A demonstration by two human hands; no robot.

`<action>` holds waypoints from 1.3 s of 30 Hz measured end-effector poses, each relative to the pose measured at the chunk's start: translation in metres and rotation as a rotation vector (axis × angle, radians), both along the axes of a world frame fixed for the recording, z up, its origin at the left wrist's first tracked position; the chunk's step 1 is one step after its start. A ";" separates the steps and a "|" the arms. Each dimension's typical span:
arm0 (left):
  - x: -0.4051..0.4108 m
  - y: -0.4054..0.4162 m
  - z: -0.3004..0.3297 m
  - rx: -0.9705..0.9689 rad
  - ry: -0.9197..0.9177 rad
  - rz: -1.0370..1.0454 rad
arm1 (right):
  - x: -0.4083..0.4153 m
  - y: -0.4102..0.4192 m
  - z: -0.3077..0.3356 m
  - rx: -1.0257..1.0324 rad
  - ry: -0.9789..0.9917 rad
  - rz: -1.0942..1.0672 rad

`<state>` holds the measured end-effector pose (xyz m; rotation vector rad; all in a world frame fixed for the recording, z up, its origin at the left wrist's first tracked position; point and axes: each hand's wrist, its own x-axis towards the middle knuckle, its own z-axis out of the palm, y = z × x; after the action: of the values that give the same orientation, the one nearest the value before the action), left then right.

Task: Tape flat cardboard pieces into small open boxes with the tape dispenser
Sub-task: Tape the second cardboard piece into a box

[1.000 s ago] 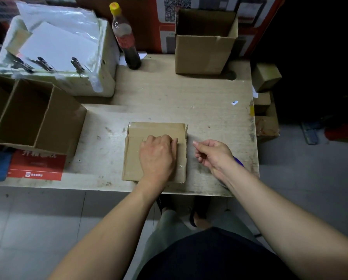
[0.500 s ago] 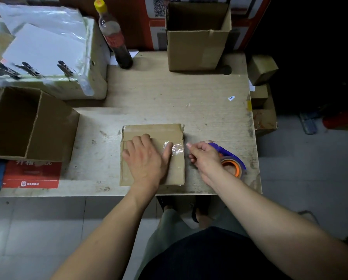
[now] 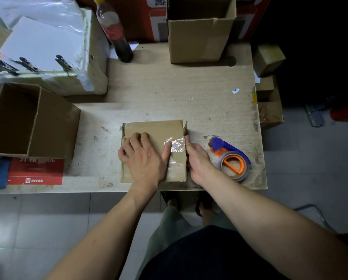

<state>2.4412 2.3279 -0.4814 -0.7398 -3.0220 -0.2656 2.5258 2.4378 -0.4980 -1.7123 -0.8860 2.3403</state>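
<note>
The flat brown cardboard piece (image 3: 153, 130) is pressed onto the worn wooden tabletop (image 3: 189, 87) by the left hand (image 3: 144, 158), fingers loosely curled. Its taped right edge is touched by the right hand (image 3: 197, 160), whose grip cannot be told. The blue-and-orange tape dispenser (image 3: 230, 158) lies just beside, ungripped.

I see matt brown corrugated cardboard (image 3: 153, 130) on a scuffed, pale wood-grain table (image 3: 169, 91). Glossy, crinkled clear tape (image 3: 177, 145) sits on the cardboard. Right of the cardboard, the dispenser (image 3: 232, 158) looks smooth orange-and-blue plastic.
</note>
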 end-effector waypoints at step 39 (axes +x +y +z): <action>0.008 0.020 -0.002 0.096 -0.047 0.015 | 0.004 0.038 0.031 0.689 -0.169 0.847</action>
<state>2.4495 2.3475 -0.4837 -0.7135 -3.0317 -0.4311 2.5298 2.4761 -0.4674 -1.3673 -2.4627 1.8074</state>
